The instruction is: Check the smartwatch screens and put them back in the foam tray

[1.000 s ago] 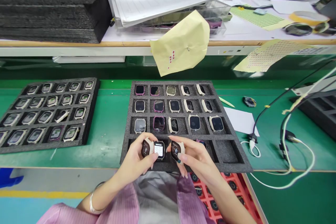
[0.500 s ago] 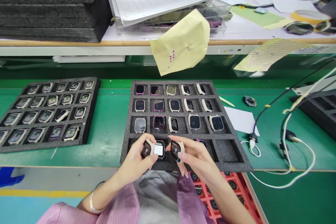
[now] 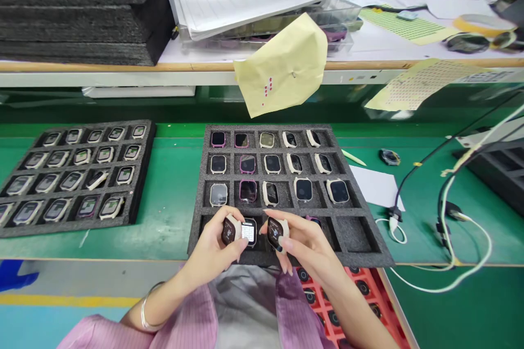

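Over the front row of a dark foam tray (image 3: 355,233), my left hand (image 3: 216,242) is closed on a pale-cased smartwatch body (image 3: 231,229), tilted with its screen partly turned away. My right hand (image 3: 305,237) grips a second pale smartwatch body (image 3: 277,233), its thumb at the lower edge of the dark face, which shows a light mark. Between the hands a smartwatch with a lit white screen (image 3: 248,232) lies in the tray, close to my left thumb. Pale and purple watch bodies, such as a purple one (image 3: 248,191), fill the rows behind.
On the left lies another foam tray (image 3: 141,196) of watches. Cables (image 3: 444,218), a white paper (image 3: 374,188) and a loose watch (image 3: 389,157) are at the right. A red tray (image 3: 368,305) sits below the bench edge. Yellow sheets hang from the shelf (image 3: 204,67).
Both hands stay nearly in place, still holding their watches, which have turned very slightly. At the top, the person in blue behind the shelf has shifted.
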A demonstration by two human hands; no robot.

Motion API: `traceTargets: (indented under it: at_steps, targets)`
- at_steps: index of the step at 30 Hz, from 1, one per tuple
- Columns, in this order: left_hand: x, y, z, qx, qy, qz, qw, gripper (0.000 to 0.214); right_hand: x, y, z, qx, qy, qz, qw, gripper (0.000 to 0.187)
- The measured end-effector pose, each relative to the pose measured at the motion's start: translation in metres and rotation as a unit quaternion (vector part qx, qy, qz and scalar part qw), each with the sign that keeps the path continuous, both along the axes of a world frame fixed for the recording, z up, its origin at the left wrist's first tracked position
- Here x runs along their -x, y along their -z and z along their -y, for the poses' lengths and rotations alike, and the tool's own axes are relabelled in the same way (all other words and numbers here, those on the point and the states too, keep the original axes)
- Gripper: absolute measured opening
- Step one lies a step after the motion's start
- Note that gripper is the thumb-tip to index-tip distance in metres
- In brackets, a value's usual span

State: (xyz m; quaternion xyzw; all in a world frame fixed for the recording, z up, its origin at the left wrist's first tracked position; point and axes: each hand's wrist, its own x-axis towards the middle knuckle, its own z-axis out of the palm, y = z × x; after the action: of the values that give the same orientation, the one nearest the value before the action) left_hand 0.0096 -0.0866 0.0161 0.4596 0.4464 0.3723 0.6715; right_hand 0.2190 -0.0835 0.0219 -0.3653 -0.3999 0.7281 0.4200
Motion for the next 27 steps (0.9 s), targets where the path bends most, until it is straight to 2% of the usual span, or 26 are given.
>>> traceTargets:
  at_steps: [6, 10, 14, 16, 20, 27]
  targets:
    - [0.001, -0.002, 0.002, -0.012, -0.004, 0.01, 1.0, 0.017, 0.0, -0.001, 0.006, 0.013, 0.002, 0.006, 1.0, 0.041]
    - [0.0, -0.007, 0.002, 0.007, -0.007, 0.013, 1.0, 0.019, 0.0, -0.001, 0.007, 0.005, -0.015, 0.012, 1.0, 0.045]
    - [-0.002, -0.011, 0.0, 0.039, 0.037, 0.048, 0.997, 0.039, 0.0, -0.002, 0.002, -0.023, -0.041, -0.003, 0.999, 0.048]
    - [-0.001, -0.01, -0.001, 0.039, 0.038, 0.09, 0.994, 0.044, -0.001, -0.004, 0.0, -0.031, -0.06, -0.002, 0.998, 0.046]
    - [0.006, -0.006, -0.004, 0.018, 0.028, 0.153, 0.988, 0.039, -0.002, -0.004, -0.002, -0.029, -0.067, 0.036, 0.997, 0.044]
    - [0.015, -0.001, -0.003, 0.061, 0.033, 0.154, 0.986, 0.047, 0.0, 0.004, -0.003, -0.012, -0.05, 0.036, 0.998, 0.059]
